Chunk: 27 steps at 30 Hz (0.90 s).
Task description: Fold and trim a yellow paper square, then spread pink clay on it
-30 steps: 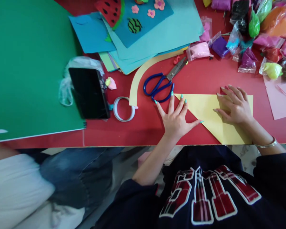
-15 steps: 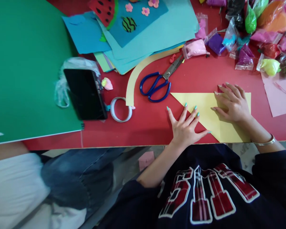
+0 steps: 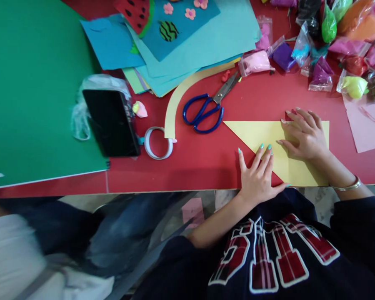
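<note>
A sheet of yellow paper (image 3: 253, 131) lies at the table's front edge, its left side slanting down to a corner near my body. My left hand (image 3: 256, 177) rests flat with spread fingers on that slanted edge, its fingertips partly on the paper and its thumb near the bottom corner. On the paper's right part lies my right hand (image 3: 306, 133), palm down and fingers stretched out. Neither hand grips anything. Blue-handled scissors (image 3: 204, 109) lie with blades apart, left of the paper's upper tip.
On the red table (image 3: 200, 166) stand a roll of tape (image 3: 158, 157), a black phone (image 3: 111, 125) and a curved yellow strip (image 3: 171, 112). Stacked coloured paper (image 3: 234, 29) lies behind. Bagged clay (image 3: 320, 77) fills the back right. A green board (image 3: 43, 104) covers the left; a person sits beside me.
My left hand has slid right along the paper's slanted edge, toward my body. My right hand and the paper stay put. The person on the left has shifted.
</note>
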Each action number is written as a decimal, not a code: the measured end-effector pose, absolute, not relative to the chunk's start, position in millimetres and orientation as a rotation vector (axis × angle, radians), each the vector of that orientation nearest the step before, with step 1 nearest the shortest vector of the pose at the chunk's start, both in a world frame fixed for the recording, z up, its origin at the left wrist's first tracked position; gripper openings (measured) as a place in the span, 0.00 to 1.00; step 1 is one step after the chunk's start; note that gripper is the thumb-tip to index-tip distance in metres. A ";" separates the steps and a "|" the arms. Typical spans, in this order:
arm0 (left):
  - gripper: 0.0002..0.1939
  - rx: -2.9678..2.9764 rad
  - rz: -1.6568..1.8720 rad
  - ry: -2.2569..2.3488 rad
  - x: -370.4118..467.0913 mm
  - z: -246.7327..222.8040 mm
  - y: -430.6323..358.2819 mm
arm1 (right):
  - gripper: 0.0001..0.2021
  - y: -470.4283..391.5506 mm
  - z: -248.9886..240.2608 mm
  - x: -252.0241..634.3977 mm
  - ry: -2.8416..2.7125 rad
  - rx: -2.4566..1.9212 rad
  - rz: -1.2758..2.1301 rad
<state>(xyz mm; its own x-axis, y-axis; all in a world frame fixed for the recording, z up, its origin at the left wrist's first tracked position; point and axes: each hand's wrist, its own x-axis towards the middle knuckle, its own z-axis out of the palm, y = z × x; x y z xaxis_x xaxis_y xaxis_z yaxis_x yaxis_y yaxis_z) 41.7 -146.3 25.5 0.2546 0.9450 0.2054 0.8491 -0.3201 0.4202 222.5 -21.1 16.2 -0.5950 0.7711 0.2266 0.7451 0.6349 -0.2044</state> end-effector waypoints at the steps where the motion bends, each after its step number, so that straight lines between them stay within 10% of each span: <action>1: 0.38 2.288 0.593 1.685 45.2 26.0 -149.3 | 0.24 -21.3 16.6 222.4 -2.568 -1.228 0.122; 20: 0.41 2.509 0.154 1.065 28.3 28.8 -164.6 | 0.24 -20.6 16.5 223.2 -2.567 -1.233 0.160; 27: 0.27 2.669 0.179 0.960 40.0 30.1 -170.7 | 0.22 -17.5 16.5 225.3 -2.445 -1.145 0.335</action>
